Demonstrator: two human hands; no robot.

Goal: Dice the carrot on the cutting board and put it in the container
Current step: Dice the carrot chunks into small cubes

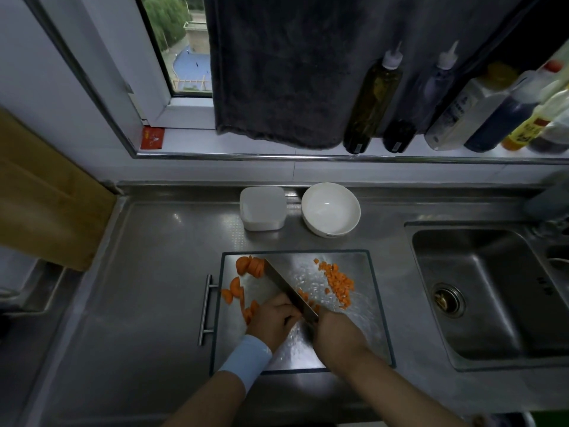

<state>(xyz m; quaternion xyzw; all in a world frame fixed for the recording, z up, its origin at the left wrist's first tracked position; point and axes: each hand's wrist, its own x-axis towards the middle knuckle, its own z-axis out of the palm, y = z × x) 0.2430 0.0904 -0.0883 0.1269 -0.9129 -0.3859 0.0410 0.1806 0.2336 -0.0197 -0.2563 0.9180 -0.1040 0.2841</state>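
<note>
A steel cutting board (360, 306) lies on the counter in front of me. Orange carrot slices (250, 265) sit along its left side, and a heap of diced carrot (338, 282) lies on its right half. My right hand (334, 332) grips the handle of a cleaver (289, 289), whose blade runs diagonally towards the far left of the board. My left hand (272, 318) presses down on carrot pieces right beside the blade; the pieces under its fingers are mostly hidden. Behind the board stands a square white container (262, 208), with nothing visible in it.
A white bowl (331, 208) stands right of the container. A steel sink (489, 291) lies to the right. Bottles (372, 100) line the window ledge, beside a hanging dark towel (286, 66). A wooden board (40, 192) leans at the left.
</note>
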